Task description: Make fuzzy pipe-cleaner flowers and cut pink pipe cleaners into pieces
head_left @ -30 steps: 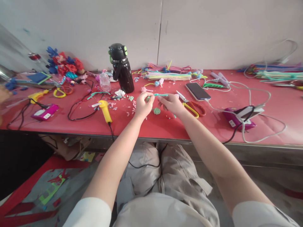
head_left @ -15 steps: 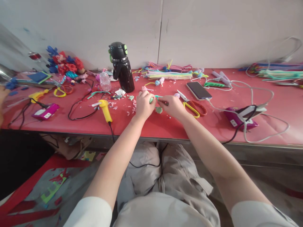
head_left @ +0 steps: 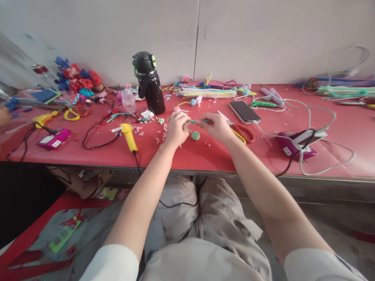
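Hands pinching teal pipe cleaner [head_left: 193, 121] between left hand [head_left: 175, 130] and right hand [head_left: 216, 127], mid desk [head_left: 205, 156], near front edge.

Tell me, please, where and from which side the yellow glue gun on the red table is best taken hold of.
Grip the yellow glue gun round its yellow body, coming from above: it lies flat, white nozzle pointing left, cord trailing off the near table edge. The left hand is nearest.

left hand [head_left: 175, 130], right hand [head_left: 216, 127], fingertips pinched, close together
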Demonstrator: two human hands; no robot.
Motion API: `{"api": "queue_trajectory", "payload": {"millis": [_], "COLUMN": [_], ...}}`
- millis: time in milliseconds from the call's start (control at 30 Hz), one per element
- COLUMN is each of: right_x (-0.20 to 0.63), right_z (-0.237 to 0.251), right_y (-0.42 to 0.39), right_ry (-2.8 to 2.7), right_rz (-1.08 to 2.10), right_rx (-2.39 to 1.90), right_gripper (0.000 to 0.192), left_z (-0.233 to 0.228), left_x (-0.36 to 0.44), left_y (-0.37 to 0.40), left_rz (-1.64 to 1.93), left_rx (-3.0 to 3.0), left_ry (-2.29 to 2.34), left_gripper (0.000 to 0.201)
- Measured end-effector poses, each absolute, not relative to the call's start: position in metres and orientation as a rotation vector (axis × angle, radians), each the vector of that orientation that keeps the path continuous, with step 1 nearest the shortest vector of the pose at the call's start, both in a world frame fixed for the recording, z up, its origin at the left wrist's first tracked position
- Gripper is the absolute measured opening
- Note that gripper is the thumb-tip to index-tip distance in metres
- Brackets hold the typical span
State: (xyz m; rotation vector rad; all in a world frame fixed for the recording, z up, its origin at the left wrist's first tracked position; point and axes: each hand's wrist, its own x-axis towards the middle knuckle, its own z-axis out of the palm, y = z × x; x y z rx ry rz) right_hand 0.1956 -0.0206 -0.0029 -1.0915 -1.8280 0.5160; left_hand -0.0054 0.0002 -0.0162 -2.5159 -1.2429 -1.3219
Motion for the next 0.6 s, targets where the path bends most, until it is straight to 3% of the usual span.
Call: {"api": "queue_trajectory", "payload": {"millis": [200, 400, 600], "right_x": [0.196, 0.199, 0.188], "right_z": [0.002, 0.014, 0.01], "right_y": [-0.022, -0.027, -0.026], "right_ry": [-1.615, -1.297, -1.257], "right_rz": [0.877, 1.523, 1.49], "right_rx": [-0.961, -0.905, -0.904], "right_gripper": [0.04, 0.042, 0.032], "left_z": [-0.015, -0.014, -0.015], "left_x": [-0.007, -0.003, 0.002], "left_y": [0.005, 0.006, 0.005], "left_rz": [-1.572, -1.865, -1.98], "left_rx": [-2.562, -2.707, -2.725], "left_ry": [-1.039, -0.901, -1.208], "left_gripper": [0.016, 0.032, 0.022]}}
